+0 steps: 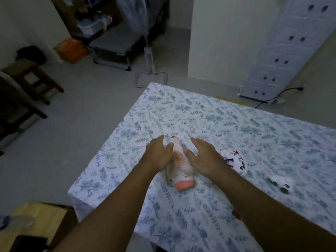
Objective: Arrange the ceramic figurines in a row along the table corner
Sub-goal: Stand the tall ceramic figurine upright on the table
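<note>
Head view: tall white figurine [181,160] with pink base lies on the floral tablecloth [218,124]. Left hand [160,153] and right hand [203,157] flank it, fingers spread, thumbs touching it. Round figurine [236,159] just right; a blurred third [281,182] beyond.

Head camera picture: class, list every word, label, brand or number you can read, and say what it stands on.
No readable text anywhere in this view.
Tall figurine between the left hand and right hand: drawn flowers only, no words.
Round figurine: painted marks, too blurred to tell whether any are writing.
Small figurine: too blurred.
Tablecloth: leaf pattern, no lettering.
</note>
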